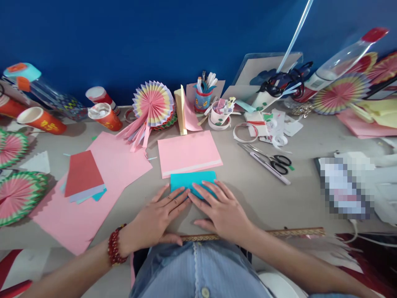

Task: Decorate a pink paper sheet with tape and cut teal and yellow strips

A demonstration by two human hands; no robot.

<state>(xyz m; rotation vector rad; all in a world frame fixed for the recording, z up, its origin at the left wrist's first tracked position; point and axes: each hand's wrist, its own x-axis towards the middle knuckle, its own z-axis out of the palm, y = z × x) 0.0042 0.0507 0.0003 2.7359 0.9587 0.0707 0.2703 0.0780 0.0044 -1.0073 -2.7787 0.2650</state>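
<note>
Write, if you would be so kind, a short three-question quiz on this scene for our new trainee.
1. What colour is the paper that the left hand and the right hand touch?
2. True or false: the black-handled scissors lie apart from both hands.
3. Fill in: the arm wearing the beaded bracelet is the person's ____ one.

Key: 1. Turquoise. 2. True. 3. Left.

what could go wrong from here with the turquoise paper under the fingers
The turquoise paper might slip or crease crookedly if the left grip and right grip, both flat, press unevenly.

The pink sheet lies just beyond it, so pushing forward could shift or wrinkle that too.

The scissors and cutter lie loose to the right; a careless reach might nick a finger.
</note>
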